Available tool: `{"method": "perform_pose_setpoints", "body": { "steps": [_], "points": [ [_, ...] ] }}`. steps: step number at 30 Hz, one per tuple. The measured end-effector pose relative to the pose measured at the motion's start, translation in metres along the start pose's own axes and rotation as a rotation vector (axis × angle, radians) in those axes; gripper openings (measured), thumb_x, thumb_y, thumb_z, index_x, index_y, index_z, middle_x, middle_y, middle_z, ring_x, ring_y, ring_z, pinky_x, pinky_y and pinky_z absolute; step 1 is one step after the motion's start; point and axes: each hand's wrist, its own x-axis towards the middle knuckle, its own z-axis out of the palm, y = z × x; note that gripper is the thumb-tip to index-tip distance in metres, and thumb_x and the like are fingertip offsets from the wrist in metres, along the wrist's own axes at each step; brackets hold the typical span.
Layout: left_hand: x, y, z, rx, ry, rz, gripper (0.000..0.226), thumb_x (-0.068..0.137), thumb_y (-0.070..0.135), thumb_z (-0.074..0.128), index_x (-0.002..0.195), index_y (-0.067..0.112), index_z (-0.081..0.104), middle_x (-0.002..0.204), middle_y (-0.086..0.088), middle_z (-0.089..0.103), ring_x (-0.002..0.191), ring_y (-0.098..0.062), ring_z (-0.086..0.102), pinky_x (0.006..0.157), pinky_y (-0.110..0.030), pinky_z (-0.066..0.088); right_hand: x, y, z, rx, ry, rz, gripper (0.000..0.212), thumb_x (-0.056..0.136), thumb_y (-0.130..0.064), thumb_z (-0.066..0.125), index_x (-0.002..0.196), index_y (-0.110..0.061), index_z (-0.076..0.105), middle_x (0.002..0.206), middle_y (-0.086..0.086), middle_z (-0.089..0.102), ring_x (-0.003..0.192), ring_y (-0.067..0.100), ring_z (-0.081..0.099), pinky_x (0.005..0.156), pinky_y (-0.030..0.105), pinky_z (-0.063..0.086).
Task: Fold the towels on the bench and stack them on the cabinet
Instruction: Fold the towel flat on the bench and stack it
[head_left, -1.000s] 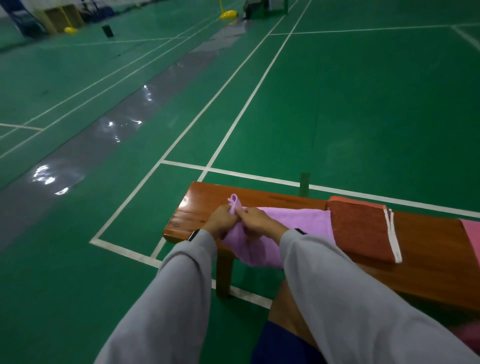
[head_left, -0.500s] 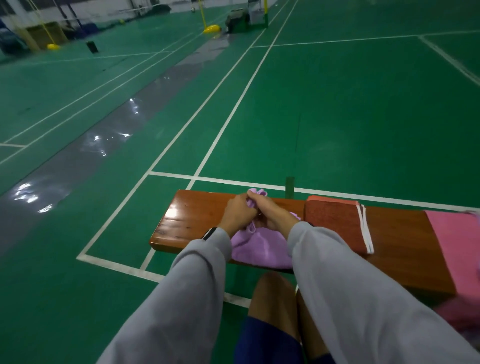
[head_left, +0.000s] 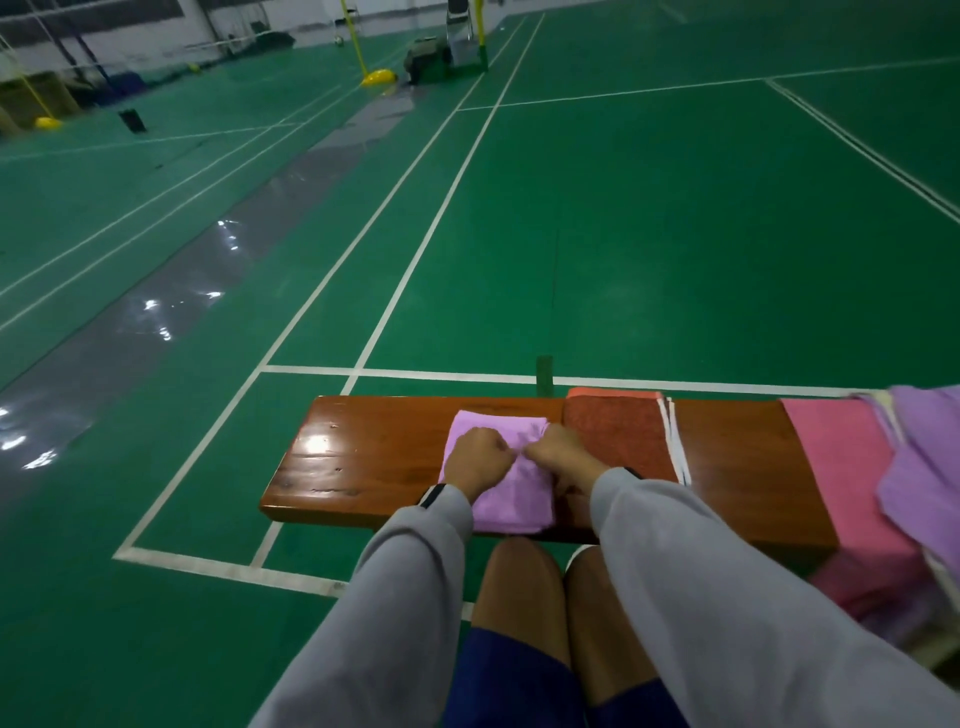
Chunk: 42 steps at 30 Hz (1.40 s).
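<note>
Pinching towel (head_left: 511, 501) underneath: left hand (head_left: 478, 462), right hand (head_left: 558, 457).

Four towels in sight on one bench (head_left: 374, 452): one lilac towel (head_left: 496, 423) under the two hands, left hand (head_left: 478, 460) and right hand (head_left: 558, 457). One rust-red towel (head_left: 613, 436) sits just right of them, one pink towel (head_left: 836, 457) well out right, one purple towel (head_left: 930, 457) beyond it. Far ahead of the hands, two yellow bases (head_left: 379, 78).
</note>
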Motion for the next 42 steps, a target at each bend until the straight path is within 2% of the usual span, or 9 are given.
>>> {"method": "perform_pose_setpoints", "body": {
  "steps": [6, 11, 15, 18, 22, 27, 32, 37, 42],
  "points": [
    [0.009, -0.038, -0.002, -0.207, 0.032, -0.459, 0.064, 0.094, 0.037, 0.068, 0.142, 0.005, 0.04, 0.142, -0.02, 0.05, 0.129, -0.04, 0.051, 0.108, -0.048, 0.045, -0.021, -0.001, 0.006, -0.202, 0.07, -0.056, 0.037, 0.094, -0.024, 0.06, 0.125, -0.004, 0.065, 0.129, 0.018, 0.066, 0.114, 0.035, 0.065, 0.092, 0.035, 0.054],
    [0.01, -0.069, 0.016, -0.77, -0.072, -0.528, 0.071, 0.074, 0.043, 0.085, 0.123, -0.003, 0.063, 0.119, -0.02, 0.07, 0.102, -0.038, 0.069, 0.091, -0.054, 0.059, -0.019, 0.0, 0.024, 0.138, -0.077, 0.093, 0.05, 0.091, -0.04, 0.068, 0.128, -0.007, 0.064, 0.131, 0.015, 0.066, 0.117, 0.03, 0.064, 0.094, 0.028, 0.051],
    [-0.002, -0.058, 0.005, -1.072, -0.238, -0.501, 0.062, 0.075, 0.046, 0.087, 0.119, 0.006, 0.07, 0.11, -0.02, 0.075, 0.094, -0.033, 0.075, 0.072, -0.044, 0.063, -0.024, 0.003, 0.024, 0.621, -0.368, 0.223, 0.039, 0.084, -0.032, 0.075, 0.115, -0.01, 0.067, 0.117, 0.012, 0.07, 0.104, 0.029, 0.067, 0.1, 0.042, 0.055],
    [0.006, -0.043, -0.016, -0.997, -0.062, -0.391, 0.046, 0.086, 0.035, 0.078, 0.117, 0.004, 0.067, 0.113, -0.016, 0.073, 0.096, -0.027, 0.071, 0.065, -0.032, 0.058, -0.018, 0.009, 0.014, 0.711, -0.268, 0.163, 0.061, 0.069, -0.042, 0.086, 0.117, -0.009, 0.068, 0.113, 0.01, 0.074, 0.104, 0.029, 0.072, 0.096, 0.046, 0.058],
    [0.017, -0.022, -0.033, -1.09, -0.051, -0.277, 0.048, 0.09, 0.029, 0.073, 0.127, 0.002, 0.062, 0.122, -0.017, 0.071, 0.108, -0.031, 0.069, 0.09, -0.044, 0.06, -0.02, 0.018, -0.031, 0.843, -0.167, 0.067, 0.076, 0.063, -0.051, 0.091, 0.118, -0.006, 0.065, 0.109, 0.016, 0.075, 0.097, 0.03, 0.075, 0.091, 0.047, 0.06],
    [0.03, 0.027, -0.02, -0.907, -0.045, -0.201, 0.038, 0.096, 0.014, 0.067, 0.127, -0.005, 0.062, 0.123, -0.021, 0.068, 0.105, -0.031, 0.068, 0.08, -0.034, 0.057, -0.015, 0.035, -0.098, 0.535, -0.009, 0.017, 0.018, 0.093, -0.023, 0.07, 0.105, -0.01, 0.064, 0.098, 0.011, 0.071, 0.082, 0.021, 0.068, 0.065, 0.029, 0.056],
    [0.048, 0.081, -0.006, -1.196, -0.076, -0.029, 0.033, 0.097, 0.007, 0.065, 0.129, 0.006, 0.062, 0.12, -0.015, 0.072, 0.106, -0.028, 0.071, 0.088, -0.039, 0.06, 0.002, 0.059, -0.149, 0.721, 0.17, -0.018, 0.023, 0.082, -0.021, 0.08, 0.093, -0.009, 0.063, 0.109, 0.015, 0.073, 0.097, 0.031, 0.07, 0.091, 0.047, 0.057],
    [0.053, 0.081, 0.047, -0.898, -0.198, -0.256, 0.018, 0.097, 0.008, 0.065, 0.114, 0.002, 0.062, 0.119, -0.024, 0.069, 0.073, -0.024, 0.066, 0.051, -0.029, 0.057, 0.002, 0.117, -0.141, 0.625, 0.076, 0.11, 0.034, 0.087, -0.009, 0.072, 0.119, -0.002, 0.062, 0.111, 0.015, 0.071, 0.097, 0.03, 0.069, 0.073, 0.039, 0.059],
    [0.048, 0.075, 0.066, -0.719, -0.262, -0.363, 0.03, 0.094, 0.011, 0.067, 0.12, 0.007, 0.053, 0.114, -0.018, 0.06, 0.087, -0.031, 0.063, 0.049, -0.033, 0.055, 0.014, 0.141, -0.128, 0.509, 0.081, 0.214, 0.022, 0.088, -0.004, 0.066, 0.11, -0.004, 0.063, 0.103, 0.018, 0.067, 0.088, 0.035, 0.067, 0.068, 0.044, 0.057]
  ]
}}
